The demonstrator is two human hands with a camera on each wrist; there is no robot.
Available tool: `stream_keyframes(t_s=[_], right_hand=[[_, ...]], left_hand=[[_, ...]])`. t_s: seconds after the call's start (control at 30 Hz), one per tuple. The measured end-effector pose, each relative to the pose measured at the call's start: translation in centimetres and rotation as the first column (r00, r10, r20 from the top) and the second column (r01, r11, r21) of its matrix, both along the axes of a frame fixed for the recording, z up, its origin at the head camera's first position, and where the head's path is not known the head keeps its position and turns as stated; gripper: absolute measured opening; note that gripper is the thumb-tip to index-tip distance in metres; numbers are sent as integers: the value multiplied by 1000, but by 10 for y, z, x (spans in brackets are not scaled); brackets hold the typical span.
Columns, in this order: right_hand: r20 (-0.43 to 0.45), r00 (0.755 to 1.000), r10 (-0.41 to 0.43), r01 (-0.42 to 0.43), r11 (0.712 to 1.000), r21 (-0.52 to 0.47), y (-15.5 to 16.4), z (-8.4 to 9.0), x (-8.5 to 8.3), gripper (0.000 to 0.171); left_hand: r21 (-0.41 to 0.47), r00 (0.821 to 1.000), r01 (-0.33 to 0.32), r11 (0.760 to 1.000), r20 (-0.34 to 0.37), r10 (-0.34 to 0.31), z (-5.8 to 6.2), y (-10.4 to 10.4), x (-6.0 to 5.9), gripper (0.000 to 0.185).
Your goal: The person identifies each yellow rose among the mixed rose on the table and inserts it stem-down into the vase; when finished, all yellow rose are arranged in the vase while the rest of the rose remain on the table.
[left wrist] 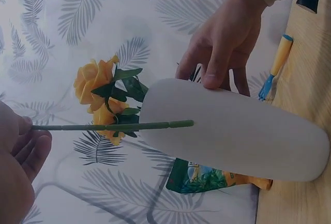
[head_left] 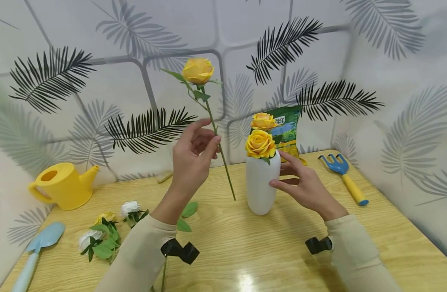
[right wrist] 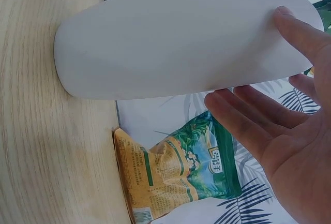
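Left hand [head_left: 194, 156]: raised above the table, thumb and fingers pinching the green stem of a single yellow rose [head_left: 198, 70]. The stem runs from the bloom at 12 o'clock of the hand down to a free lower end at about 5 o'clock, clear of the tabletop. In the left wrist view the stem's cut end lies across the front of the vase; whether it touches cannot be told.

Right hand [head_left: 304, 184]: fingers straight and relaxed, spread beside the white vase [head_left: 261, 186] at its 3 o'clock. The thumb tip rests against the vase wall; the other fingers stand just off it in the right wrist view. Nothing gripped.

White vase: upright on the wooden table [head_left: 267, 251], between the two hands, near table centre. It holds two yellow roses [head_left: 261, 142], one bloom above the other at the neck.

Green and orange bag [head_left: 288, 132]: standing against the wall at 1 o'clock of the vase, touching the tabletop.

Blue hand rake with yellow handle [head_left: 345, 178]: lying at 3 o'clock of the vase, well apart.

Yellow watering can [head_left: 61, 184]: at 9 o'clock, near the wall.

Loose white and yellow flowers with leaves [head_left: 106, 235]: at 8 o'clock on the table.

Light blue trowel [head_left: 37, 251]: far 8 o'clock edge.
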State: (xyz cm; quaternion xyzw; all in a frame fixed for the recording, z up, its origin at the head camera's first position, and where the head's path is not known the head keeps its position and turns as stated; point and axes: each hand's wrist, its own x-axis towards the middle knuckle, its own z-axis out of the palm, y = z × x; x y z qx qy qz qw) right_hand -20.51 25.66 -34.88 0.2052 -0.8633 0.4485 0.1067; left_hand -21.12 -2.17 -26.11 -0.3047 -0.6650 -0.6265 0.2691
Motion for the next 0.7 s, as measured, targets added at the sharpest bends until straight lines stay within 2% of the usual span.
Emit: stream_keyframes(t_s=[0.1,0.27,0.47,0.7], right_hand=[[2,1000,-3,3,1000,2,0,0,0,81],[9,1000,0,0,1000,-4,-1,0,0,80],[9,1000,-1,1,1000,1,0,0,0,80],[13,1000,0,0,1000,-4,0,0,0,81]], left_hand=[[-6,998,-7,1000,-61,6,10,11,-8,37],[-19,987,-27,999,-159,24,24,23,-15,36],[20,979,-39,999,-200,43,37,34,-22,34],[81,972,-36,996,-228,54,47,43,-27,34]])
